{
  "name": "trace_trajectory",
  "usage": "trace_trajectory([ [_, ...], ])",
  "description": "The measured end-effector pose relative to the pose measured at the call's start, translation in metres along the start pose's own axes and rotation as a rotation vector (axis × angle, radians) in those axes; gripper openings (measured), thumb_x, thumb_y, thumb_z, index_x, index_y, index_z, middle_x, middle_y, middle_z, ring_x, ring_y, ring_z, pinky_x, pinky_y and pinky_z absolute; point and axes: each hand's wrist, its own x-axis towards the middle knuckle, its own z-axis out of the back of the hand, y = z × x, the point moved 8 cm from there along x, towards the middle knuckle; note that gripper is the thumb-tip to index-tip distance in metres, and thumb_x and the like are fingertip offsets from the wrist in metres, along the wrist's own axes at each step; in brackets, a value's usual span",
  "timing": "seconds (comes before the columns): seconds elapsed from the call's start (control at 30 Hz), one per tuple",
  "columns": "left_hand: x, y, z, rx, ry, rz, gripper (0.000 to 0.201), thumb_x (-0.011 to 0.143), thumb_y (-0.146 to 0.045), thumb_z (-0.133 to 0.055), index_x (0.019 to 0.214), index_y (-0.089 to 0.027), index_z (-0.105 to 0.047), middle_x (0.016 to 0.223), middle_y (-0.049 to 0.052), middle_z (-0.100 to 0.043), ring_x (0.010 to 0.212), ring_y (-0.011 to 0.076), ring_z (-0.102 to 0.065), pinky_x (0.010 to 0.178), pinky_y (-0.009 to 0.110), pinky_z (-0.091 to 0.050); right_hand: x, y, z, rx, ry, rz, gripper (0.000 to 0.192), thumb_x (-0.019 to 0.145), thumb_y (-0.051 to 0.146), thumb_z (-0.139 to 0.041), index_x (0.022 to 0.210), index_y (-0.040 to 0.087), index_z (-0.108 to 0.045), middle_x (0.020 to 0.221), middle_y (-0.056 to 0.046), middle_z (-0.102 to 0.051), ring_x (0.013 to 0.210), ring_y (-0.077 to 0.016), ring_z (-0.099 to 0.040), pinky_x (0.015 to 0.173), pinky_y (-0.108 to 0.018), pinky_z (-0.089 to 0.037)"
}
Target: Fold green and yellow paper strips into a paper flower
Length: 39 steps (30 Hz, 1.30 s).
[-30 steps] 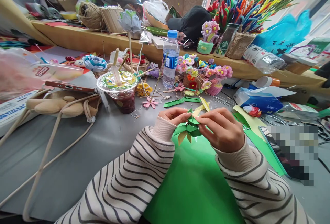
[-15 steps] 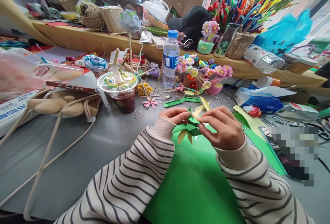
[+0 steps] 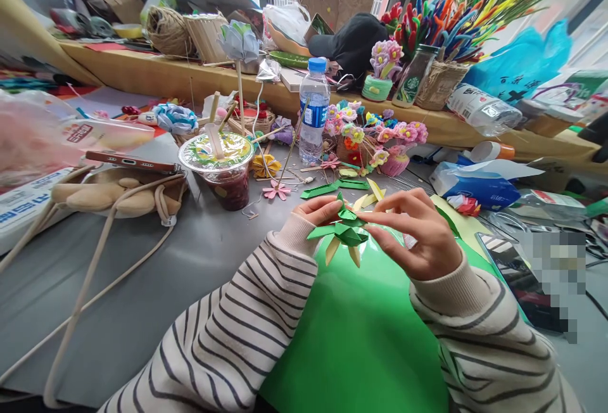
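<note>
Folded-paper piece, green petals up top and pale yellow ones pointing down, is held up above the near part of the green sheet, seemingly clear of it. Left hand has its upper left side in a thumb-and-finger pinch. Right hand: index tip at the piece's right edge, thumb just below with a narrow gap; can't tell if it actually grips a petal. Step in hand reads as adjusting or seating folded petals, my judgement. Next move, I'd say, calls for a steady left pinch and light right fingertip pressure on one fold at a time; too much squeeze could crease or pull a petal loose. Just beyond the hands on the grey table: green folded strips and yellow folded strips, untouched. Further out: pink flower left of the green strips, lidded drink cup past that, water bottle upright behind, tissue pack off to the right, dark-screened device nearer on that side.
</note>
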Motion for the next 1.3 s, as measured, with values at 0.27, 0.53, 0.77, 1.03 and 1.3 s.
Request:
trace_trajectory([
  [0.27,-0.002,0.000,-0.008,-0.045,0.044,-0.021,0.019,0.048,-0.026,-0.071,0.060,-0.014,-0.061,0.057,-0.001,-0.063,0.051,0.0111,-0.058,0.055,0.024,-0.047,0.003,-0.003,0.005,0.110,0.015,-0.081,0.016,0.070,0.022,-0.054,0.083,0.021,-0.063,0.073,-0.003,-0.056,0.067,-0.0123,-0.047,0.062,-0.029,-0.038],
  [0.53,0.003,0.006,0.001,0.064,-0.010,-0.010,0.021,0.049,-0.028,-0.070,0.063,-0.014,-0.062,0.060,0.002,-0.063,0.054,0.0122,-0.058,0.057,0.026,-0.046,0.002,-0.008,0.008,0.080,-0.028,-0.103,0.015,0.072,0.023,-0.053,0.083,0.020,-0.062,0.073,-0.004,-0.059,0.067,-0.0125,-0.051,0.061,-0.028,-0.042],
  [0.77,-0.006,-0.022,0.012,0.486,-0.234,-0.395,0.016,0.051,-0.027,-0.068,0.062,-0.016,-0.064,0.059,0.000,-0.063,0.057,0.0119,-0.055,0.059,0.024,-0.045,-0.002,0.006,-0.008,-0.235,-0.018,0.123,0.015,0.066,0.020,-0.059,0.080,0.018,-0.062,0.076,-0.005,-0.062,0.072,-0.0156,-0.051,0.065,-0.029,-0.045],
  [1.03,-0.026,-0.041,-0.004,0.834,-0.265,-0.666,0.012,0.057,-0.030,-0.063,0.062,-0.019,-0.066,0.063,0.003,-0.063,0.061,0.0143,-0.055,0.065,0.026,-0.043,-0.008,0.017,-0.016,-0.417,-0.109,0.205,0.010,0.066,0.016,-0.059,0.076,0.018,-0.060,0.071,-0.001,-0.064,0.065,-0.0136,-0.052,0.059,-0.027,-0.043],
  [1.3,-0.030,-0.043,-0.011,0.937,-0.272,-0.706,0.014,0.062,-0.030,-0.059,0.066,-0.018,-0.064,0.064,0.003,-0.063,0.060,0.0136,-0.056,0.064,0.025,-0.043,-0.017,0.032,-0.018,-0.449,-0.108,0.371,0.012,0.068,0.013,-0.056,0.079,0.016,-0.060,0.074,-0.002,-0.065,0.066,-0.0138,-0.052,0.060,-0.027,-0.042],
])
